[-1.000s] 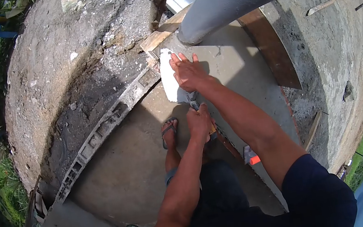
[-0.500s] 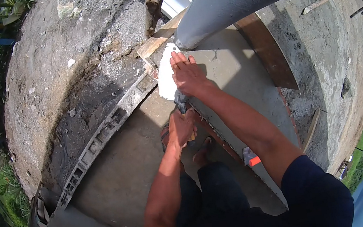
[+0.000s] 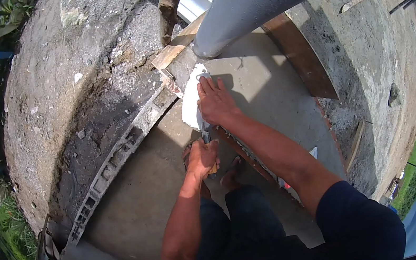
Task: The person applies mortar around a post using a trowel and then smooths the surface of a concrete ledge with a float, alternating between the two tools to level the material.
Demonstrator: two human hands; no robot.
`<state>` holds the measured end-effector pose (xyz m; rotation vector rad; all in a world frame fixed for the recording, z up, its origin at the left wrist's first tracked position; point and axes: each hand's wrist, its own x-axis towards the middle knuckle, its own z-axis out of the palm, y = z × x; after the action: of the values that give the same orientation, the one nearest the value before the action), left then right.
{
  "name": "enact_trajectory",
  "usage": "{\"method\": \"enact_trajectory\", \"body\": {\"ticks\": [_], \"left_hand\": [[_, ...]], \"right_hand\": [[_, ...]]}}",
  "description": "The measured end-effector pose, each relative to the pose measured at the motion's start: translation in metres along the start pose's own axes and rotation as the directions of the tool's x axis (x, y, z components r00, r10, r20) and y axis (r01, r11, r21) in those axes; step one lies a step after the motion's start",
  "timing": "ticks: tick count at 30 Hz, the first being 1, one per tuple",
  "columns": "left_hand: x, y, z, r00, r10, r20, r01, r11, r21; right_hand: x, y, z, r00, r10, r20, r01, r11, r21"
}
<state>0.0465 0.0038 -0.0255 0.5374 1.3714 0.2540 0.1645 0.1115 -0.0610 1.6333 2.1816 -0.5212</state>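
Observation:
My left hand is closed around the handle of what looks like a trowel, with a grey metal neck in front and a yellowish end below the fist. In front of the neck is a bright white, flat area with a ragged far edge; glare hides whether it is the tool's blade or a separate piece. My right hand lies flat on its right side, fingers stretched toward the post. Both are at the corner of a smooth grey concrete slab, just short of the round grey post.
A row of hollow blocks runs down to the left, with rough rubble ground beyond. A wooden board and branch stand near the post. A brown board edges the slab. A red-handled tool is partly hidden by my right arm.
Both hands, the tool and the white area have drawn back toward me, leaving a gap before the post's base. The view has shifted slightly.

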Motion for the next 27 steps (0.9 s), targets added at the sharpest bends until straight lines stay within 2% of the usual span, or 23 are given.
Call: {"method": "enact_trajectory", "body": {"ticks": [2, 4, 6, 7, 11, 14, 16, 18, 20, 23, 27], "left_hand": [[-0.011, -0.014, -0.002, 0.998, 0.057, 0.012, -0.058, 0.991, 0.119], [-0.005, -0.028, 0.001, 0.991, 0.128, -0.036, -0.129, 0.991, -0.043], [0.006, -0.028, -0.007, 0.991, 0.135, -0.004, -0.135, 0.989, -0.057], [0.004, -0.019, -0.006, 0.996, 0.082, 0.029, -0.079, 0.994, -0.079], [-0.001, -0.037, -0.003, 0.997, -0.004, 0.076, -0.003, 0.996, 0.094], [-0.024, -0.012, -0.027, 0.989, -0.052, 0.135, 0.021, 0.975, 0.223], [-0.018, 0.002, -0.049, 0.979, -0.132, 0.154, 0.083, 0.953, 0.293], [-0.01, 0.026, -0.071, 0.985, -0.024, 0.172, -0.037, 0.939, 0.341], [0.001, 0.052, -0.097, 0.983, 0.025, 0.179, -0.107, 0.878, 0.466], [0.009, 0.075, -0.122, 0.986, -0.062, 0.153, -0.047, 0.783, 0.62], [-0.001, 0.061, -0.12, 0.991, -0.014, 0.135, -0.061, 0.841, 0.538]], "right_hand": [[-0.023, -0.001, -0.006, 1.0, -0.006, 0.011, 0.006, 0.998, 0.066], [-0.022, -0.003, 0.002, 0.993, -0.047, -0.111, 0.057, 0.994, 0.089], [-0.012, -0.002, 0.009, 0.969, -0.109, -0.223, 0.128, 0.989, 0.072], [-0.007, 0.003, 0.018, 0.975, -0.075, -0.208, 0.097, 0.991, 0.096], [-0.048, 0.016, 0.036, 0.985, -0.009, -0.171, 0.024, 0.996, 0.087], [-0.077, 0.015, 0.019, 0.998, 0.059, -0.023, -0.057, 0.996, 0.066], [-0.077, 0.014, 0.015, 0.988, 0.055, -0.144, -0.038, 0.993, 0.115], [-0.061, 0.018, 0.012, 0.949, 0.019, -0.315, 0.033, 0.986, 0.161], [-0.042, 0.014, 0.011, 0.96, 0.017, -0.278, 0.024, 0.989, 0.144], [-0.025, 0.007, 0.017, 0.969, -0.005, -0.248, 0.039, 0.99, 0.133], [-0.024, -0.003, 0.018, 0.959, -0.023, -0.284, 0.076, 0.981, 0.177]]}}
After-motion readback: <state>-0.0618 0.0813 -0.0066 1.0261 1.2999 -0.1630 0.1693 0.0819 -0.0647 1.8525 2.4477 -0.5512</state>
